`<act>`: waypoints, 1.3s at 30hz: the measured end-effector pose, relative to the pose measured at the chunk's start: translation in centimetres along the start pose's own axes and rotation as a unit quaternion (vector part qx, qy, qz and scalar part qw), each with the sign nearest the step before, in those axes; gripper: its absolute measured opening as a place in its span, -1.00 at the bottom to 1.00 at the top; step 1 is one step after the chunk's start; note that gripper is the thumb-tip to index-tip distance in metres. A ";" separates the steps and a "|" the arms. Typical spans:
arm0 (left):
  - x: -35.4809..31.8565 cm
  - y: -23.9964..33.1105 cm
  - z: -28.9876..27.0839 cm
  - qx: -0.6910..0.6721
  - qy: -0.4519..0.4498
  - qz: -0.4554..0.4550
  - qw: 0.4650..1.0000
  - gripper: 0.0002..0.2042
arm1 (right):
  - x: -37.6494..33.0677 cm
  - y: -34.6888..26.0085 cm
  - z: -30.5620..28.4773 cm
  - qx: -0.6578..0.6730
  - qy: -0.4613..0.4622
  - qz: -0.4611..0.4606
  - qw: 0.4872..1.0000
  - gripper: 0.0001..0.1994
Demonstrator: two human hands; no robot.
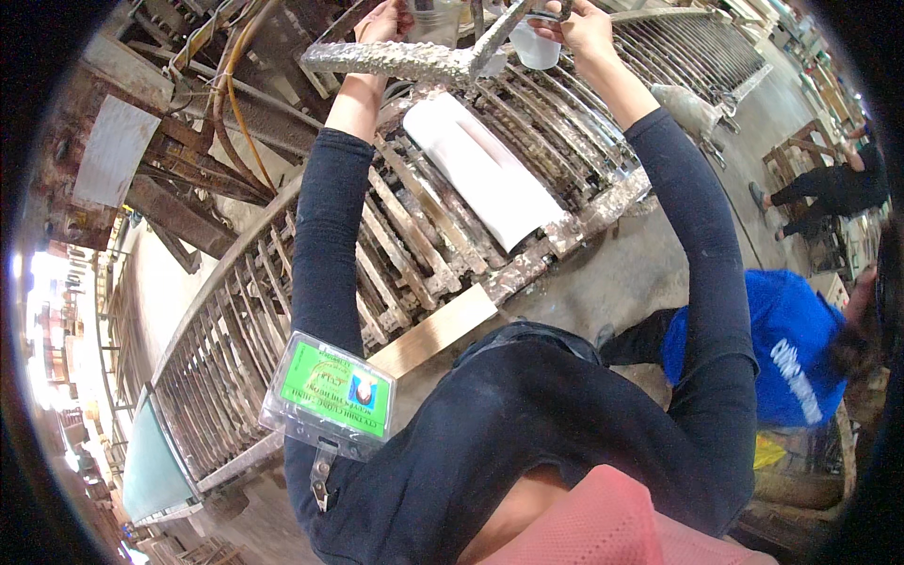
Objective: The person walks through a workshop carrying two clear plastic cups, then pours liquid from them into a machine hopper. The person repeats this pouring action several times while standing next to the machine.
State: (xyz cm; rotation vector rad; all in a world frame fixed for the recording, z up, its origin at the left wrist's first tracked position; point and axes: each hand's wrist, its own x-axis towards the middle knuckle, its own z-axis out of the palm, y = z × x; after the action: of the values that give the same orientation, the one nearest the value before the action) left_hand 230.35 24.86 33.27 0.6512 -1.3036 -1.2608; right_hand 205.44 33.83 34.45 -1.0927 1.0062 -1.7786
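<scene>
Both my arms reach up to the top edge of the head view, over a slatted conveyor. My left hand [382, 23] has its fingers closed at the side of a clear plastic cup [434, 21], partly cut off by the picture's edge. In my right hand [586, 32] is a translucent white plastic cup [536, 45], held by its rim. A crusted, paint-spattered metal bar [400, 59] runs in front of my left wrist and angles up between the two cups. Below it, a smooth white panel [485, 171] lies across the slats.
The slatted conveyor [400, 221] curves from lower left to upper right, crusted with residue. A wooden plank [433, 331] lies at its near edge. Cables [226, 85] hang at upper left. A person in a blue shirt [758, 348] is close on my right; another person [833, 193] is farther off.
</scene>
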 end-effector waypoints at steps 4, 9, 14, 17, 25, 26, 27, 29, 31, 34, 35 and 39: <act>1.8 -1.1 -1.2 0.036 0.091 -0.036 0.995 -0.82 | 0.0 0.2 0.0 0.010 0.007 -0.005 1.000 -0.55; 3.5 -2.7 -2.2 -0.048 0.052 -0.011 0.997 -0.82 | 0.1 0.2 0.0 -0.003 -0.002 -0.009 1.000 -0.56; 2.8 -2.3 -2.0 -0.040 0.056 -0.009 0.998 -0.81 | -0.1 0.1 0.2 0.004 -0.011 -0.022 1.000 -0.59; 1.9 -1.4 -1.0 -0.055 0.066 -0.013 0.996 -0.81 | -0.1 0.1 0.3 -0.007 -0.013 -0.015 1.000 -0.58; 0.7 -0.6 0.4 -0.069 0.082 0.002 0.994 -0.79 | 0.2 0.7 0.1 -0.025 -0.008 -0.032 0.999 -0.66; 0.9 -0.7 0.3 -0.079 0.072 0.002 0.994 -0.79 | 0.1 0.7 0.1 -0.041 -0.008 -0.031 0.999 -0.71; 1.0 -0.7 0.1 -0.079 0.087 -0.024 0.993 -0.79 | -0.1 0.7 0.1 -0.034 -0.004 -0.026 0.999 -0.69; 1.5 -0.9 -0.2 -0.068 0.061 -0.003 0.996 -0.80 | -0.3 0.7 0.2 -0.023 0.012 -0.005 1.000 -0.67; 1.7 -1.1 -0.5 -0.076 0.077 -0.033 0.994 -0.80 | -0.4 0.4 0.2 -0.022 -0.013 -0.017 1.000 -0.62; 1.6 -1.3 -0.6 -0.091 0.053 -0.013 0.994 -0.80 | -0.2 0.2 0.4 -0.029 0.014 -0.006 0.999 -0.56; 1.6 -1.3 -0.5 -0.074 0.083 -0.035 0.993 -0.80 | -0.1 0.2 0.4 -0.013 -0.012 -0.019 1.000 -0.56; 1.5 -0.8 -0.3 -0.038 0.078 -0.049 0.995 -0.76 | 0.1 0.3 0.3 -0.008 -0.021 -0.013 1.000 -0.53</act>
State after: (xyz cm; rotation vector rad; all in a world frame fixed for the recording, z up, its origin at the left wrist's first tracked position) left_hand 230.10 23.20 32.94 0.7505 -1.1017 -1.3064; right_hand 205.72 33.57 34.28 -1.1536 0.9856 -1.7641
